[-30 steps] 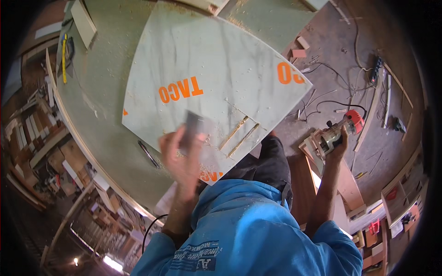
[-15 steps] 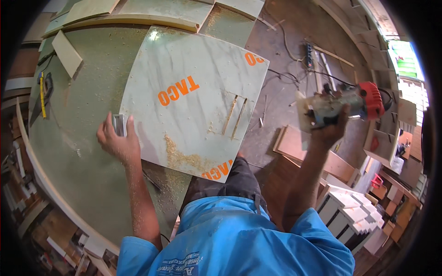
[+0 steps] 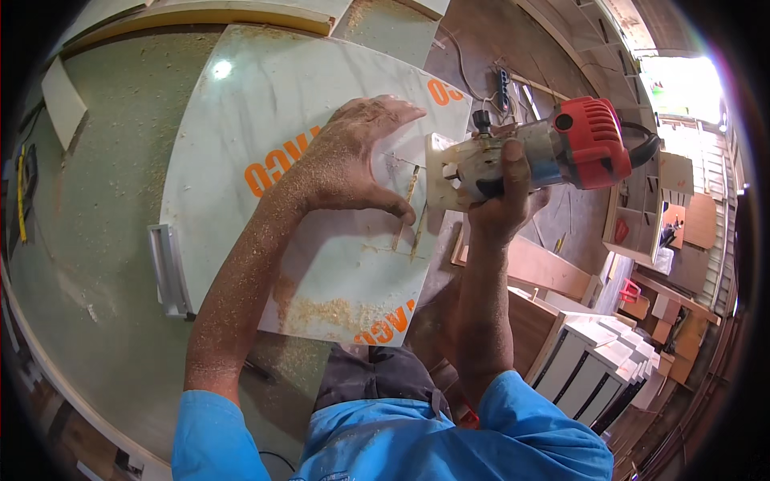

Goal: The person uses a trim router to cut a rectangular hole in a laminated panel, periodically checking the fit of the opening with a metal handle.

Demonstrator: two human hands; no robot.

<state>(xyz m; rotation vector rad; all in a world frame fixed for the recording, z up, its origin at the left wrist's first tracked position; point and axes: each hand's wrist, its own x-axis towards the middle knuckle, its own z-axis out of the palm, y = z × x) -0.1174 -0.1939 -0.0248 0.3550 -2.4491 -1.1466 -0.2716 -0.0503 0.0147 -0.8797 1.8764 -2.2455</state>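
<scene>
My right hand is wrapped round the body of a red and grey wood router, which lies tilted on its side with its pale base toward the board. Just left of that base, my left hand is held over the board with thumb and fingers spread in a curve, holding nothing. The white marble-patterned board carries orange print and two narrow parallel slots near its right side. A silver metal channel piece sits by the board's left edge. Sawdust clings to my left forearm.
Sawdust is heaped along the board's near edge. A tape measure and a pale offcut lie on the green worktop at left. A power strip and cords are on the floor beyond the router. Stacked white panels stand at lower right.
My left hand has left the metal channel piece and moved right across the board toward the slots. The router in my right hand has come left, its base now beside the board's right edge.
</scene>
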